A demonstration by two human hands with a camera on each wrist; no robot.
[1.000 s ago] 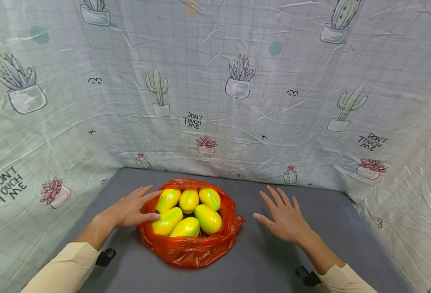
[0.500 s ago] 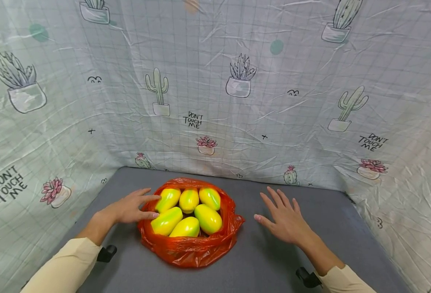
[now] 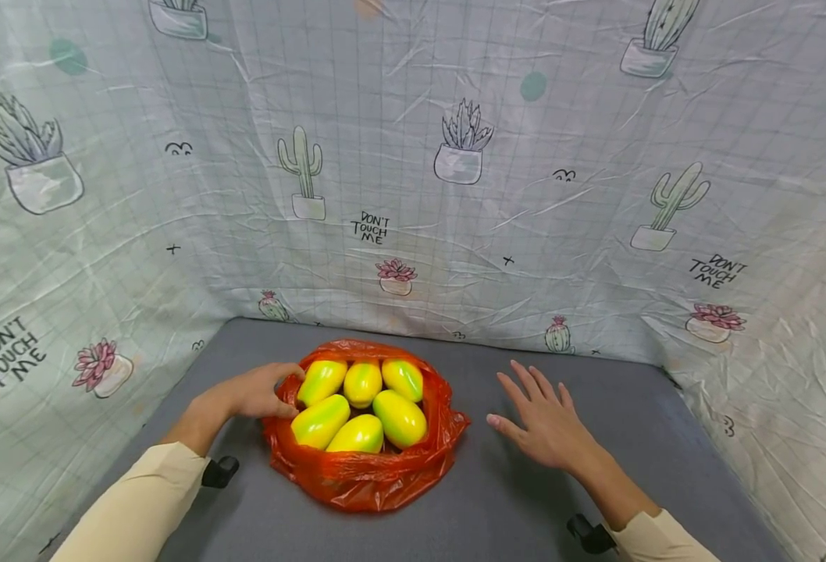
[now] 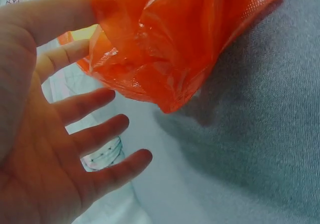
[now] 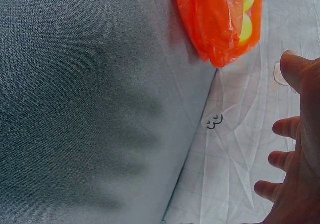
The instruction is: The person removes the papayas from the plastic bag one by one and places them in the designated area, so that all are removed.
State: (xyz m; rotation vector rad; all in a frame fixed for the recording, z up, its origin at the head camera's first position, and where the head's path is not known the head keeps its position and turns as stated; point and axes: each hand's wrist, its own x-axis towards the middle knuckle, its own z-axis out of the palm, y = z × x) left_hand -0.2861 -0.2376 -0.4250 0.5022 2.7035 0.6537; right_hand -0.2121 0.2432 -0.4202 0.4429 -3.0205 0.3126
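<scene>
A crinkled red plastic bag [image 3: 364,484] rests on the grey table with its mouth spread wide. Several shiny yellow-green mangoes [image 3: 399,419] lie inside it. At the bag's left rim is my left hand [image 3: 251,393], thumb and index finger reaching to the plastic. In the left wrist view, the thumb and index fingertips [image 4: 82,46] meet or overlap the red plastic, their ends partly hidden; the other fingers are spread apart from it. My right hand [image 3: 546,425] hovers to the right of the bag, fingers spread, holding nothing.
A grey cloth-covered table [image 3: 497,515] lies under the bag. A pale sheet printed with cacti [image 3: 413,156] encloses the back and both sides. Dark wrist-camera mounts [image 3: 221,472] hang beneath both wrists.
My left hand has shifted slightly, its thumb and index finger drawing back from over the mangoes to the bag's left rim. The right hand and the bag stay nearly still.
</scene>
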